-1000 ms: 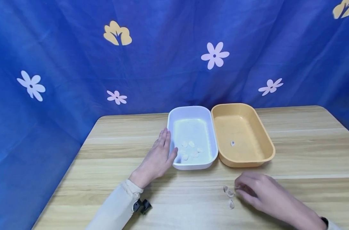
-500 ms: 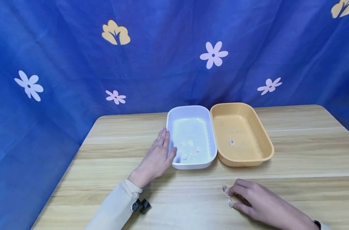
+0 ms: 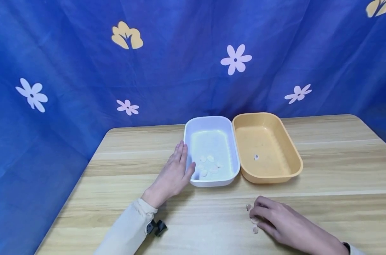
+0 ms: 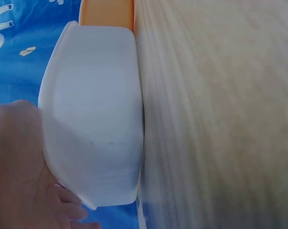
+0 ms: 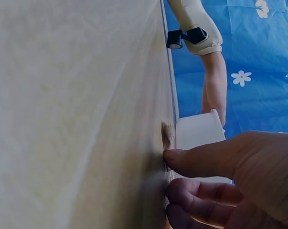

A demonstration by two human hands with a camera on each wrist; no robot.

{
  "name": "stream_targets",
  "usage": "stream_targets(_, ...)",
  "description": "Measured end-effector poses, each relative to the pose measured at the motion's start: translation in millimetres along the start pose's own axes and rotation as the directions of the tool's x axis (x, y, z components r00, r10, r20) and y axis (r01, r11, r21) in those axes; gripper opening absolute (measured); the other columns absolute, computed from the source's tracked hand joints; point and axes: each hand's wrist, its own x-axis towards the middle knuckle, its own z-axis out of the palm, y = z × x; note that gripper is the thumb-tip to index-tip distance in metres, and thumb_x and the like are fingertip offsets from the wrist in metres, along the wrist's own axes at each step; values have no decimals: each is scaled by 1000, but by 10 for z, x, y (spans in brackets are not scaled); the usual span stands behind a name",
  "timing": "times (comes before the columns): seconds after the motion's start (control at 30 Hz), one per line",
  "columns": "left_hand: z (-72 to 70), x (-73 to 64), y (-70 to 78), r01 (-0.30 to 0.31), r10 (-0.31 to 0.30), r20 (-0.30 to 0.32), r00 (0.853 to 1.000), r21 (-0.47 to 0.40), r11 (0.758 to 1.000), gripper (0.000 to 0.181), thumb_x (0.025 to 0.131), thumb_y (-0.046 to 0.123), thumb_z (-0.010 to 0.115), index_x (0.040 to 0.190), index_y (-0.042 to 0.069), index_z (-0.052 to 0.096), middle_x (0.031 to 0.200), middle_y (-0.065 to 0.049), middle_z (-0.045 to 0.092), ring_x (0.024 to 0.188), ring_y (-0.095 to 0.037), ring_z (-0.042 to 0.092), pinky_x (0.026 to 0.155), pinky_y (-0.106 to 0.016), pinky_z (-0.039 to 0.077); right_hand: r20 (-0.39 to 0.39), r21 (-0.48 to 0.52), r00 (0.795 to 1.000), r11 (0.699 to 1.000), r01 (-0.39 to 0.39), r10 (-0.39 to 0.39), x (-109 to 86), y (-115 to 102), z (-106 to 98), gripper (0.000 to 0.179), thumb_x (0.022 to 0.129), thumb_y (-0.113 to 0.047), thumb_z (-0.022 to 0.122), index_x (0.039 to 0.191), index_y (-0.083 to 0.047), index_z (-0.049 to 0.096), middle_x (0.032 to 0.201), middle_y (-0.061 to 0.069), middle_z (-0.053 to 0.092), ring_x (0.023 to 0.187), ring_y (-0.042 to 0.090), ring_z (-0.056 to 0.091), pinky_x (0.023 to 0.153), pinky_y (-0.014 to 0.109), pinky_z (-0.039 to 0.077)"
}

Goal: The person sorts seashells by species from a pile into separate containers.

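Observation:
My left hand [image 3: 172,173] lies with extended fingers along the left rim of a white basin [image 3: 212,183]. In the left wrist view its palm is beside the basin's outer wall [image 4: 93,105]. On the table, the curled thumb and fingers of my right hand [image 3: 282,219] close around a small pale seashell [image 3: 254,221], partly covered by the fingertips. One brownish seashell [image 3: 248,207] lies just beyond, another seashell [image 3: 255,230] just nearer. In the right wrist view the thumb [image 5: 182,161] is against a brown shell [image 5: 167,133]. Several white shells [image 3: 210,158] lie in the white basin.
A yellow basin [image 3: 269,179] stands against the white one's right side, with one small shell [image 3: 256,157] in it. Both rest on a wood-grain table [image 3: 142,152]. A blue flowered curtain [image 3: 180,71] hangs behind. A black camera mount [image 3: 157,227] sits on the left wrist.
My right hand has moved left onto the small shells on the table, its fingertips now over one of them. The left hand stays at the white basin. The camera view shifts slightly.

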Motion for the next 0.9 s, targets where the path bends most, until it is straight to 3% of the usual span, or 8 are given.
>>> stream_targets(0.07, -1, 2, 0, -1, 1, 0, 1000, -2, 1000, 68, 104, 35, 33, 147, -14, 15, 156, -28, 4, 145, -38, 8, 116, -50, 20, -50, -11, 997, 998, 55, -56, 2, 16, 21, 18, 85, -10, 73, 94, -24, 65, 94, -18, 52, 79, -6, 48, 66, 6, 40)
stream_targets(0.17, -4, 5, -2, -4, 4, -6, 1000, -2, 1000, 68, 104, 35, 33, 147, -14, 15, 156, -28, 4, 145, -38, 9, 116, -50, 20, -69, -17, 995, 997, 69, -70, 5, 22, 32, 22, 84, -8, 73, 90, -26, 62, 91, -19, 51, 78, -7, 47, 66, 4, 38)
stream_targets(0.43, -1, 15, -9, -3, 3, 2, 1000, -9, 1000, 68, 104, 35, 32, 148, -13, 14, 157, -28, 3, 145, -39, 8, 116, -51, 21, 25, 51, 998, 998, 49, -50, 5, 7, 6, 19, 88, -8, 69, 99, -24, 64, 94, -18, 58, 82, -6, 53, 66, 13, 48)
stream_targets(0.67, 5, 11, -12, 0, 0, 1, 1000, -10, 1000, 68, 104, 35, 33, 148, -13, 14, 157, -28, 3, 145, -40, 9, 115, -51, 21, -20, 28, 995, 995, 100, -100, 12, 18, 40, 23, 82, -1, 71, 99, -17, 68, 92, -15, 59, 82, -6, 53, 67, 10, 45)
stream_targets(0.9, 5, 4, -6, 7, -7, 5, 1000, -14, 1000, 68, 104, 36, 32, 148, -13, 14, 156, -28, 3, 144, -40, 10, 115, -52, 21, -16, 40, 998, 997, 58, -58, 5, 17, 49, 25, 79, 3, 71, 96, -15, 67, 90, -13, 60, 80, -4, 52, 62, 15, 48)
